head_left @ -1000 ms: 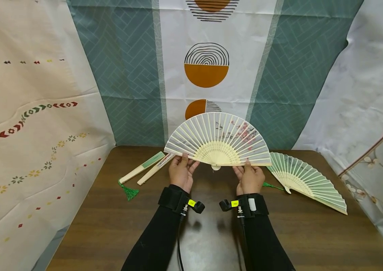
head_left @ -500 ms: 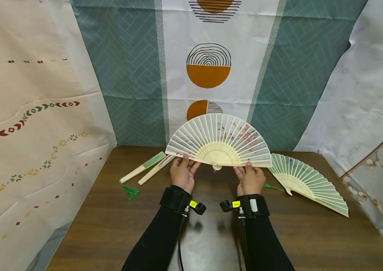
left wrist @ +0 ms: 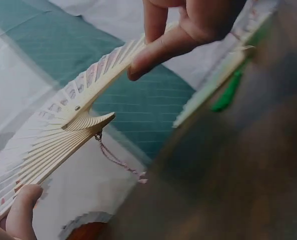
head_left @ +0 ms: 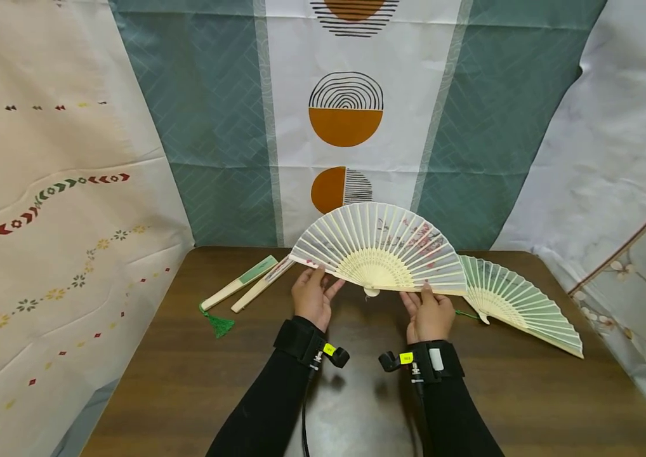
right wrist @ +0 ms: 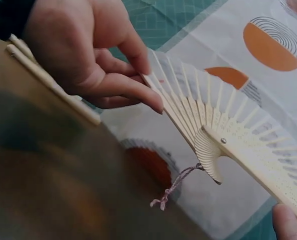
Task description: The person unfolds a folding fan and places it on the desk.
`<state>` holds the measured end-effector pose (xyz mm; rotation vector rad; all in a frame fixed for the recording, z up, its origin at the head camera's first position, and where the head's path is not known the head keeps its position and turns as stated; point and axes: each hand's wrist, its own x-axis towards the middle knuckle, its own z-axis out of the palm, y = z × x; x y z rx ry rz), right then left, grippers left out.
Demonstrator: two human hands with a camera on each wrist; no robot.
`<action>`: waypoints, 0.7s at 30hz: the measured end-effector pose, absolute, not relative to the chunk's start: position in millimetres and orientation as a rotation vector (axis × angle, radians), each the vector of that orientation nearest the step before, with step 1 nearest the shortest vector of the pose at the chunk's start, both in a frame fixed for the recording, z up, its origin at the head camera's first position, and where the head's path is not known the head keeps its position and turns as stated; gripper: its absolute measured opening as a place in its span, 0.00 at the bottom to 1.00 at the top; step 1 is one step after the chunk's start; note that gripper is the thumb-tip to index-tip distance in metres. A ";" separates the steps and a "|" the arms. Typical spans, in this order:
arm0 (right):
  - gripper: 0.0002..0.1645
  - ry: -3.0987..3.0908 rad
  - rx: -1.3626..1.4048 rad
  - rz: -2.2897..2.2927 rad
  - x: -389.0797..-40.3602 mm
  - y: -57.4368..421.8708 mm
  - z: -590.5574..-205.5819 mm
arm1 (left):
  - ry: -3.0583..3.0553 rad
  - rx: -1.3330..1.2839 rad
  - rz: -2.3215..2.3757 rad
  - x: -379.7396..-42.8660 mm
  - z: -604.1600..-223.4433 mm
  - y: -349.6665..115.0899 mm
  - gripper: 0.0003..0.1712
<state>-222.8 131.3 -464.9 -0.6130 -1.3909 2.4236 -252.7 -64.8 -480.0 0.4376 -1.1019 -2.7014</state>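
Note:
Both hands hold up a spread folding fan (head_left: 377, 266), with white cloth, pale ribs and a red blossom print on its right part. At its left end the left hand (head_left: 311, 298) pinches the outer rib; in the left wrist view the left thumb (left wrist: 24, 207) lies on that rib. My right hand (head_left: 430, 312) pinches the opposite end, its thumb (right wrist: 284, 220) showing in the right wrist view. The fan is raised above the table, its pivot pointing down. From the pivot hangs a pinkish cord (right wrist: 176, 185).
An open green fan (head_left: 520, 301) lies at the right of the brown table (head_left: 157, 393). At the back left lie two folded fans, one green-topped (head_left: 240, 282) with a green tassel (head_left: 220, 324), the other pale (head_left: 263, 285). Patterned cloths (head_left: 220, 158) hang around the table.
The white fan and both hands have shifted down and slightly right over the last half second, uncovering more of the cloth's lowest circle. It stays spread and held at both ends.

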 end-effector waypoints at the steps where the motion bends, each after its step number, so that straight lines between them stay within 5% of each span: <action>1: 0.19 -1.388 -0.605 2.429 -219.9 135.1 -467.1 | -1.129 0.427 -2.707 -252.6 -482.1 -62.9 0.10; 9: 0.31 -1.430 -0.658 2.479 -171.5 176.8 -495.4 | -1.369 0.443 -2.789 -239.0 -502.9 -42.5 0.05; 21: 0.13 -1.541 -0.872 2.600 -95.7 236.3 -516.5 | -2.031 0.376 -2.760 -218.6 -508.7 -25.4 0.04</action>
